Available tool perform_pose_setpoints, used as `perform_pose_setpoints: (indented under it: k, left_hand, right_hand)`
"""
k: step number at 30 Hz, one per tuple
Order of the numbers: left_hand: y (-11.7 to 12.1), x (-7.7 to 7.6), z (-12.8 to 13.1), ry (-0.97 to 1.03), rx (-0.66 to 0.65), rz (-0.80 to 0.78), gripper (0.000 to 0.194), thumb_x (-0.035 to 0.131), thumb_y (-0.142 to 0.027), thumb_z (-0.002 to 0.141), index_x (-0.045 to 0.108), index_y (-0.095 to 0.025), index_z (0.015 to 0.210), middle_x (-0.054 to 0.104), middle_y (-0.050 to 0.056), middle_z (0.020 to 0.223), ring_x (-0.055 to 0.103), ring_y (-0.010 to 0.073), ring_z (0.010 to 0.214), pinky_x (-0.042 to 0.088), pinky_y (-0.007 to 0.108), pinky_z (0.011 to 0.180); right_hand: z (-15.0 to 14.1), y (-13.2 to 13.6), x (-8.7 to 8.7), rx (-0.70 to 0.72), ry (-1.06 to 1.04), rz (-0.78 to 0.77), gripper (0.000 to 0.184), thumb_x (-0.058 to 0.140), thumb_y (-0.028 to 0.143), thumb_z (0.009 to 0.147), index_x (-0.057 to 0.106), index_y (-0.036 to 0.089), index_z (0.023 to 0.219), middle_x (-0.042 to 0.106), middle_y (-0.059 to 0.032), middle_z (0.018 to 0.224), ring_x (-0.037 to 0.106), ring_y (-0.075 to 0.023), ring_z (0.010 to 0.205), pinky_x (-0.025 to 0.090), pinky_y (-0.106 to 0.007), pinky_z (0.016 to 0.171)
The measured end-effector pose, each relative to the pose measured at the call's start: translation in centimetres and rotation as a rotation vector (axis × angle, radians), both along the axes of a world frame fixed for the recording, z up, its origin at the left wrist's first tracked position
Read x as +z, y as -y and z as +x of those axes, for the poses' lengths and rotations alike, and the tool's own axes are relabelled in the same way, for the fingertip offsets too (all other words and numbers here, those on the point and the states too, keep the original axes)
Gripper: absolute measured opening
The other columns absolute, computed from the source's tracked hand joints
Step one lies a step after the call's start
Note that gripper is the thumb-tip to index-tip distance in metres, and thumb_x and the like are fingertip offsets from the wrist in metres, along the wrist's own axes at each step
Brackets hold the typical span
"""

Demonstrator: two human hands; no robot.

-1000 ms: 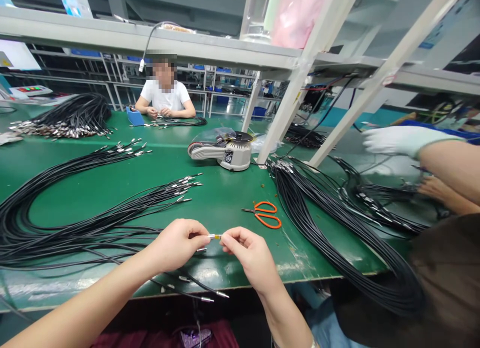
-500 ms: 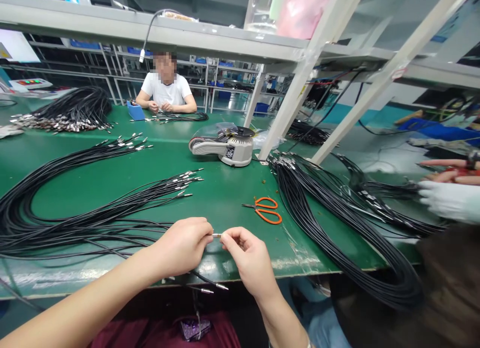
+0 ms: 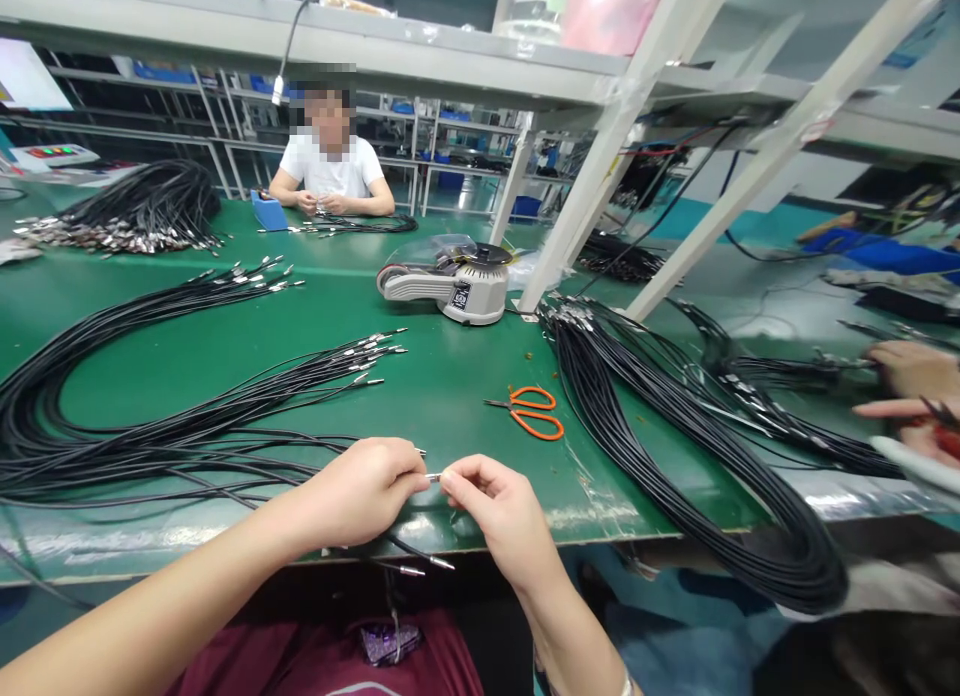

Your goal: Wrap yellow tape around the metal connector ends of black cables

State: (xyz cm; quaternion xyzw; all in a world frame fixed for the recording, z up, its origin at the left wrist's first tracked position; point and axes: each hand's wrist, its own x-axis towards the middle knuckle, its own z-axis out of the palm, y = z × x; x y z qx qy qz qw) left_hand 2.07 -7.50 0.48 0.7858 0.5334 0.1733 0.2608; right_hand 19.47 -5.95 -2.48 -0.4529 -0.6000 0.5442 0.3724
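Orange-handled scissors [image 3: 513, 407] lie on the green tabletop [image 3: 450, 396], nearer the viewer than a pale grey tape dispenser [image 3: 476, 301]. Across the table, a person in a white T-shirt [image 3: 330, 168] sits beside a blue holder [image 3: 268, 214]. Overhead, a pale shelf [image 3: 450, 51] bears a pink object [image 3: 604, 16]; a device with coloured lights [image 3: 52, 156] occupies the far left.

The left hand [image 3: 375, 486] and right hand [image 3: 495, 506] are bare, like the forearms [image 3: 202, 576]. A maroon garment [image 3: 255, 656] covers the body, with a pale curved line [image 3: 364, 689] low down; a glittery purple item [image 3: 388, 644] hangs over it on a light cord [image 3: 396, 608]. A pale edge [image 3: 627, 686], band or cuff unclear, rings the right arm.
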Motion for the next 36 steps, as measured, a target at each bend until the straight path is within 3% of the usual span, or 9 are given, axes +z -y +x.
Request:
perform_pose_setpoints:
  k: [12,19,28,31,34,36]
  left_hand:
    - [0.2,-0.3,1.1,-0.094,0.004,0.090,0.026,0.039,-0.021,0.086,0.060,-0.018,0.071,0.059,0.002,0.068,0.053,0.0146,0.066,0.037,0.024,0.062]
    - [0.3,-0.5,0.4,0.048,0.017,0.018,0.025,0.039,-0.028,0.089,0.062,-0.020,0.085,0.064,0.001,0.081,0.057,0.0138,0.075,0.039,0.023,0.069]
    - [0.2,-1.3,1.4,0.011,0.101,0.049,0.025,0.042,-0.021,0.086,0.061,-0.017,0.072,0.061,0.002,0.071,0.055,0.0143,0.069,0.039,0.024,0.065]
    - [1.0,-1.1,1.7,0.002,0.055,0.051,0.026,0.040,-0.022,0.087,0.063,-0.018,0.075,0.061,0.002,0.072,0.055,0.0141,0.069,0.040,0.023,0.065]
    - [2.1,-0.7,0.4,0.044,-0.010,0.057,0.026,0.039,-0.027,0.090,0.064,-0.022,0.084,0.062,0.001,0.077,0.055,0.0134,0.074,0.041,0.023,0.069]
    - [2.4,-0.7,-1.5,0.066,0.057,0.110,0.024,0.039,-0.029,0.090,0.063,-0.023,0.092,0.062,0.001,0.082,0.055,0.0140,0.079,0.042,0.024,0.073]
  right_hand:
    - [0.2,-0.1,-0.6,0.019,0.019,-0.038,0.017,0.060,0.028,0.074,0.061,0.014,0.065,0.058,0.0013,0.057,0.051,-0.0118,0.057,0.040,-0.023,0.057]
    - [1.2,-1.2,0.8,0.187,0.106,-0.020,0.016,0.058,0.029,0.078,0.065,0.015,0.073,0.062,-0.0003,0.066,0.055,-0.0132,0.064,0.043,-0.024,0.062]
    - [0.5,-0.8,0.5,0.135,0.135,0.043,0.018,0.055,0.031,0.080,0.060,0.015,0.072,0.058,0.0008,0.064,0.053,-0.0123,0.062,0.041,-0.022,0.060]
    - [0.8,-0.6,0.4,0.186,0.157,0.001,0.021,0.054,0.034,0.080,0.059,0.015,0.071,0.057,0.0007,0.062,0.052,-0.0126,0.061,0.041,-0.022,0.059]
    - [1.2,-0.2,0.3,0.243,0.196,-0.029,0.022,0.054,0.035,0.080,0.059,0.016,0.070,0.056,0.0010,0.061,0.052,-0.0126,0.060,0.041,-0.022,0.058]
    - [1.7,0.1,0.3,0.266,0.258,-0.016,0.020,0.055,0.033,0.078,0.059,0.016,0.067,0.057,0.0011,0.060,0.051,-0.0122,0.058,0.040,-0.021,0.055]
